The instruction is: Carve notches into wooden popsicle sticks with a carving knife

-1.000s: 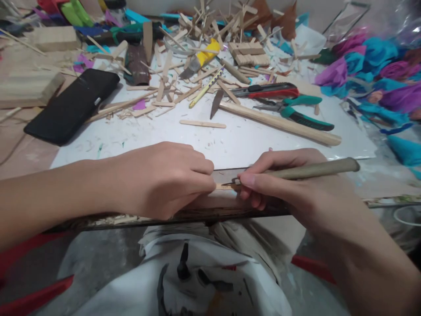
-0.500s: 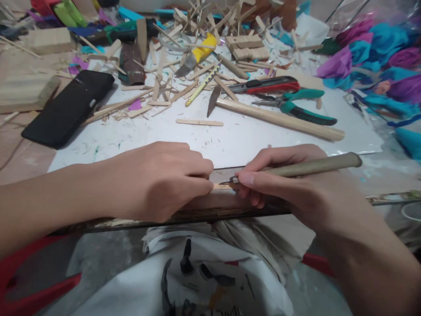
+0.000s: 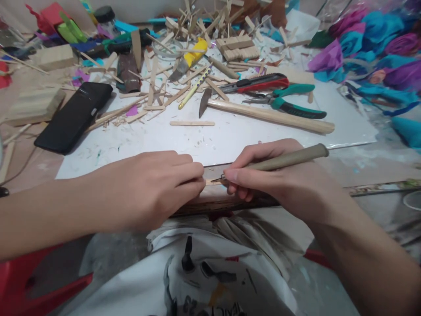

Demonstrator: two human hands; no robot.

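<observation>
At the table's near edge lies a popsicle stick (image 3: 209,181), mostly covered by my fingers. My left hand (image 3: 154,186) is closed and presses down on the stick's left part. In my right hand (image 3: 263,171) is a craft knife (image 3: 289,158) with a greyish-green handle, held like a pen. Its thin pointed tip touches or almost touches the bare bit of stick between my hands; which of the two I cannot tell. Another popsicle stick (image 3: 192,123) lies flat on the white sheet (image 3: 158,140) beyond my hands.
Beyond lie a hammer (image 3: 269,115), green-handled pliers (image 3: 296,105), a red and black utility knife (image 3: 256,82) and a patterned pencil (image 3: 195,86). A black phone (image 3: 75,116) lies left, near wooden blocks (image 3: 36,104). Stick scraps pile up behind; crepe-paper flowers (image 3: 371,44) fill the right.
The view has shifted slightly, so the tools appear further left. My right hand and the craft knife sit a little closer in angle to the stick; both hands keep their grips.
</observation>
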